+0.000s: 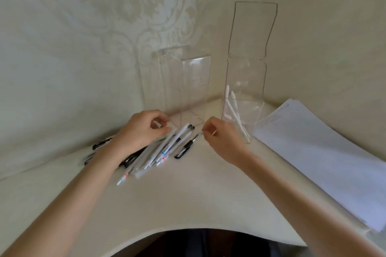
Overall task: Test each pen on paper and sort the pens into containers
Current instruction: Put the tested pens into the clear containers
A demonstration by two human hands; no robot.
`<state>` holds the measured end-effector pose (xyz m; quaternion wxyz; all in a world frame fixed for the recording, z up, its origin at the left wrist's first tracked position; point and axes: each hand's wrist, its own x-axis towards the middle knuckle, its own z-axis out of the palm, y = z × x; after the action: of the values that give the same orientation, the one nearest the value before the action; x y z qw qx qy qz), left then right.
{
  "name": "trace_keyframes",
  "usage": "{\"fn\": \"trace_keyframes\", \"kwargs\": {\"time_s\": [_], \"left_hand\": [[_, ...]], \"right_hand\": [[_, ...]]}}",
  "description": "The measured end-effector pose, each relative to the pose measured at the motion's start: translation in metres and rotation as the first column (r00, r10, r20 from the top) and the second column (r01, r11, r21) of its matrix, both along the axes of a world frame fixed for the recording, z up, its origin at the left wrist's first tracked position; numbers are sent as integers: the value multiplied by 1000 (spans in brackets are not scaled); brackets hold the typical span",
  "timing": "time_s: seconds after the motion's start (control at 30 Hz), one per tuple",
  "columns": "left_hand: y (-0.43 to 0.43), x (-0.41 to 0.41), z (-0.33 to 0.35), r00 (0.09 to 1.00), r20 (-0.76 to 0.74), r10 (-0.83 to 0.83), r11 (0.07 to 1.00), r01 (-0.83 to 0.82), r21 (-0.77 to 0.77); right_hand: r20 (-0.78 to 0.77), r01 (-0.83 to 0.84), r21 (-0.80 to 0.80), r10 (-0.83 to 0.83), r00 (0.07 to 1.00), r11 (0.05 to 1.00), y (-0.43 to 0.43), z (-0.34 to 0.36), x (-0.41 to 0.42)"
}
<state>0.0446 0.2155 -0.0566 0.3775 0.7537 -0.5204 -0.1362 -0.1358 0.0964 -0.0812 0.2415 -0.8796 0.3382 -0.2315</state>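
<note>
left grip [144,129] pinches the far tip of a white pen [165,142] atop the pile [144,165], counter [188,194] back-left. Pen axis runs back-right to front-left. right grip [217,133] curled just right of it; can't tell if it holds anything.

On the cream table [188,204], a heap of white and black plastic pens [160,152] lies before the short clear acrylic container [186,89], left of the tall clear acrylic container [250,69] holding white pens [232,110], with the white paper stack [323,158] rightmost.

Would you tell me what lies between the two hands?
White pens and a black pen lie between the left hand and right hand, per the head view.
</note>
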Motion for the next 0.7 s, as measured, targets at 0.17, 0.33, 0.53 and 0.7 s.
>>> {"fn": "trace_keyframes", "kwargs": {"time_s": [0.17, 0.33, 0.53, 0.7], "left_hand": [[0, 0, -48, 988, 76, 134, 987, -140, 77], [-5, -18, -55, 912, 383, 148, 971, -208, 120], [-5, -31, -54, 808, 583, 87, 955, -234, 182], [-10, -41, -55, 719, 694, 43, 936, -271, 223]], "right_hand": [[-209, 212, 41, -199, 958, 976, 10, -24, 30], [-282, 285, -28, -281, 917, 958, 13, -29, 46], [-349, 277, 150, -211, 913, 949, 7, -21, 42], [-357, 282, 134, -219, 908, 950, 9, -19, 31]]}}
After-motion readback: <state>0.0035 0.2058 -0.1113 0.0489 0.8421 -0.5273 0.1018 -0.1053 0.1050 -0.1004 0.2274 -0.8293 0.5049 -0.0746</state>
